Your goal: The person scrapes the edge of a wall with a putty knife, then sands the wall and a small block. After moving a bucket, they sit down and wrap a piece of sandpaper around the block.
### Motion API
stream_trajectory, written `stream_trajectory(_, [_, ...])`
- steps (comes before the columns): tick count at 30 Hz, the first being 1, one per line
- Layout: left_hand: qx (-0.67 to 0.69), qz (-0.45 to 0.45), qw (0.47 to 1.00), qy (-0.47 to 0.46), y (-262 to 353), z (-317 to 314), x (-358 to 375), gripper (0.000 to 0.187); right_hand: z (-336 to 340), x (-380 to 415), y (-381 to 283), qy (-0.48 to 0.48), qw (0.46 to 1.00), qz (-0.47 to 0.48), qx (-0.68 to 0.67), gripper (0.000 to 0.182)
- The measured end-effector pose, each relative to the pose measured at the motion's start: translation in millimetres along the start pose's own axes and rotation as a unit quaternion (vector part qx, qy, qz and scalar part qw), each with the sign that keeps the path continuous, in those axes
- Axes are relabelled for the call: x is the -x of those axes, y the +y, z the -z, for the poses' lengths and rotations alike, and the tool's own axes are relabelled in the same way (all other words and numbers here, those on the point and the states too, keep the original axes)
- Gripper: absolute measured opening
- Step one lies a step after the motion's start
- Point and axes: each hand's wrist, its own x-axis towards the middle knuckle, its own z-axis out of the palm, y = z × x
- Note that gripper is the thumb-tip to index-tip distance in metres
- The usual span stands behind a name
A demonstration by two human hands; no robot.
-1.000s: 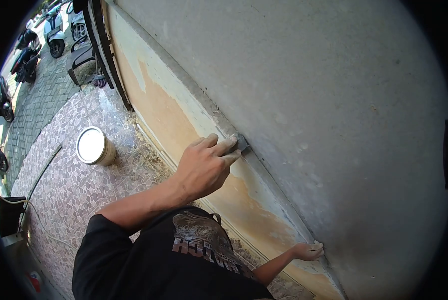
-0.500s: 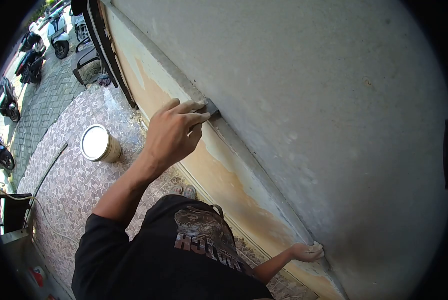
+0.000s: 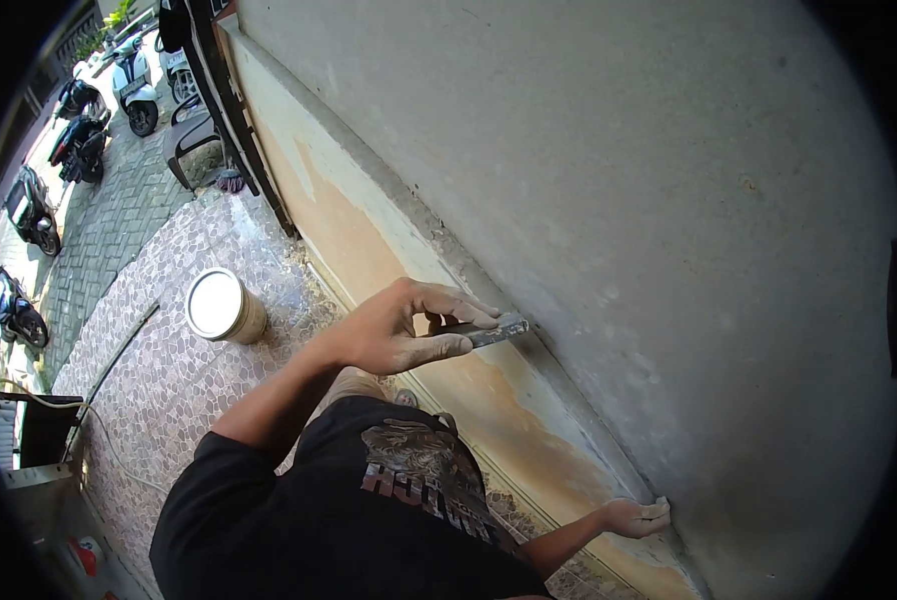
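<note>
A narrow grip is kept by the left hand [image 3: 379, 335]: a small flat tool [image 3: 499, 332] is held between the thumb [image 3: 444, 347] below and the fingers above, with a gap left under the arched knuckles. The tool's far end is seen over the grey ledge [image 3: 479, 272]; whether it is touched by the tool cannot be told. The right hand [image 3: 634, 518] is set against the ledge lower down, its fingers curled; nothing can be made out in it

The tool has just been brought back down along the ledge and turned, so that its long side is shown where a blunt end was seen pressed in. By this, the stroke seems to be broken off for a moment and the hold or angle reset, with the ledge kept within reach

Two hands, one tool and one ledge are counted, the ledge being set between one grey upper wall [image 3: 669, 250] and one patchy cream and orange lower wall [image 3: 369, 245]. One bucket [image 3: 241, 320] with a white top is stood on the tiled floor [image 3: 179, 380], near one dark strip [image 3: 124, 347]. Beyond are seen one chair [image 3: 197, 128], one brush head [image 3: 231, 182] and at least six motorbikes [image 3: 137, 90], some partly hidden
</note>
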Motion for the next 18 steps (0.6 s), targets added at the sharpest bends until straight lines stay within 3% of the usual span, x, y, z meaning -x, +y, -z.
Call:
stream_trajectory(2, [0.039, 0.037, 0.998, -0.039, -4.2, -1.7, -0.1, 0.038, -8.7, 13.9, -42.5, 0.029, 0.999, 0.023, -0.033, 0.031])
stream_trajectory(5, [0.085, -0.026, 0.995, -0.043, -17.3, 8.0, 3.1, 0.041, -19.2, 53.3, -134.4, -0.001, 0.965, 0.218, -0.143, 0.032])
stream_trajectory(6, [0.081, -0.028, 0.995, -0.047, -20.9, 15.3, 7.7, 0.041, -24.6, 78.9, -161.4, -0.064, 0.952, 0.194, -0.229, 0.035])
stream_trajectory(7, [0.172, 0.003, 0.984, -0.041, -23.5, 23.4, 12.9, 0.039, -27.2, 103.6, -191.1, -0.128, 0.926, 0.171, -0.31, 0.038])
stream_trajectory(8, [0.262, 0.034, 0.964, -0.033, -26.0, 32.4, 18.4, 0.037, -25.7, 127.3, -233.4, -0.23, 0.895, 0.074, -0.376, 0.045])
stream_trajectory(9, [0.318, 0.027, 0.947, -0.034, -27.8, 41.9, 25.7, 0.037, -21.9, 148.7, -276.6, -0.326, 0.841, -0.025, -0.431, 0.053])
stream_trajectory(11, [0.368, 0.032, 0.929, -0.04, -25.4, 65.0, 45.2, 0.038, -24.2, 174.4, -340.6, -0.484, 0.741, -0.087, -0.457, 0.07])
stream_trajectory(12, [0.414, 0.034, 0.909, -0.04, -24.4, 76.8, 53.3, 0.039, -27.4, 196.4, -355.2, -0.51, 0.693, -0.131, -0.492, 0.081])
stream_trajectory(13, [0.417, 0.03, 0.908, -0.027, -30.0, 82.9, 60.2, 0.041, -28.5, 209.4, -368.6, -0.526, 0.675, -0.136, -0.499, 0.081])
stream_trajectory(14, [0.425, 0.029, 0.904, -0.029, -33.2, 93.7, 68.0, 0.041, -28.9, 215.2, -389.8, -0.527, 0.647, -0.161, -0.527, 0.068])
stream_trajectory(16, [0.467, 0.097, 0.879, -0.023, -38.4, 115.0, 83.9, 0.04, -27.2, 221.3, -416.9, -0.542, 0.658, -0.186, -0.489, 0.052])
stream_trajectory(18, [0.477, 0.098, 0.874, -0.006, -48.4, 113.2, 87.9, 0.038, -25.1, 225.6, -428.5, -0.531, 0.659, -0.186, -0.498, 0.042])
